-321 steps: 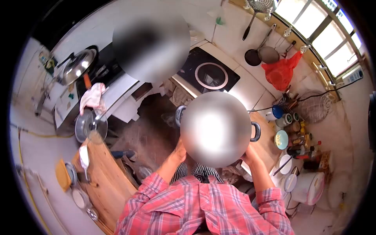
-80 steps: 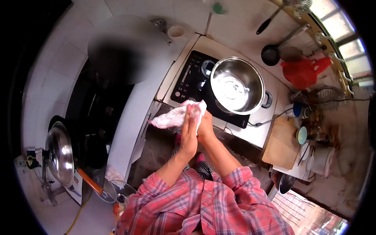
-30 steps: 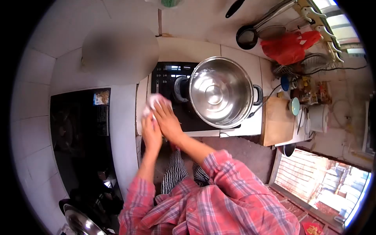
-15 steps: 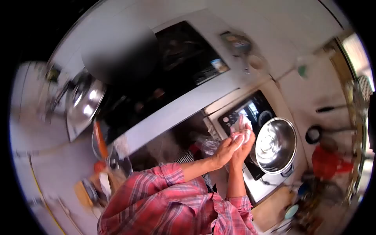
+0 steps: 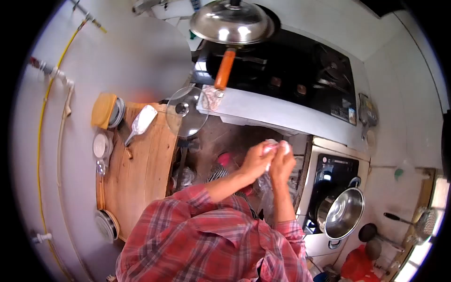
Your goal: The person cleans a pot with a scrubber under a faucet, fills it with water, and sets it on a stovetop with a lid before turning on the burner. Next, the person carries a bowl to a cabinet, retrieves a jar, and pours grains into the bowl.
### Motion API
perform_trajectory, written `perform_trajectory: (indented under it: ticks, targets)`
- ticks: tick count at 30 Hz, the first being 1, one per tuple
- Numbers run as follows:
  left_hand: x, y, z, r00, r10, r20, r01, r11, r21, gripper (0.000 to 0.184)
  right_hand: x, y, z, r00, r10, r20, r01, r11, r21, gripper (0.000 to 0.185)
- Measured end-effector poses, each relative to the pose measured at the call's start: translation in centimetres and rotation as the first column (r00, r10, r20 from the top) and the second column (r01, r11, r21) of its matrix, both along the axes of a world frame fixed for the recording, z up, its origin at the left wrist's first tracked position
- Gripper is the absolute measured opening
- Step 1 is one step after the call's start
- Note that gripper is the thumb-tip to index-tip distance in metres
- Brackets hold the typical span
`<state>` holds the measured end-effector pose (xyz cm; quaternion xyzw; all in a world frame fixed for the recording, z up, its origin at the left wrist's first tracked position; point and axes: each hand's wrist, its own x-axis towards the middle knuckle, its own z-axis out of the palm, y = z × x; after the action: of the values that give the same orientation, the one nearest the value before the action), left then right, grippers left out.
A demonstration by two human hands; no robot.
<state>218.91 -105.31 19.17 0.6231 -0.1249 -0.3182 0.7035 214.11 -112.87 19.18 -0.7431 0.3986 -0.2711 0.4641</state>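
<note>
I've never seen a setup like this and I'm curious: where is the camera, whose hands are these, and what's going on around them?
There is no machine here. A camera worn on a person's head looks forward and down, so you see their own bare hands. The left hand and right hand are together, gripping a cloth. To their right, a steel pot stands on a cooktop. To their left, a spatula lies on a wooden table.
</note>
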Motion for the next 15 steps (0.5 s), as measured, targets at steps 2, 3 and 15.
perform_trajectory:
  ticks: [2, 3, 15]
  targets:
    - [3.1, 4.1, -1.5, 0.997, 0.036, -0.062, -0.025, 0.986, 0.164, 0.015, 3.0, 3.1, -0.3, 0.982, 0.167, -0.092, -0.170, 0.985, -0.027, 0.036]
    - [4.8, 6.2, -2.5, 0.990, 0.072, -0.117, -0.055, 0.988, 0.147, 0.013, 4.5, 4.7, -0.6, 0.953, 0.246, -0.177, -0.261, 0.963, -0.066, 0.037]
    - [26.3, 23.8, -15.3, 0.771, 0.624, 0.126, -0.625, 0.704, 0.337, 0.018, 29.0, 20.3, -8.3, 0.720, 0.586, -0.372, -0.694, 0.623, -0.361, 0.052]
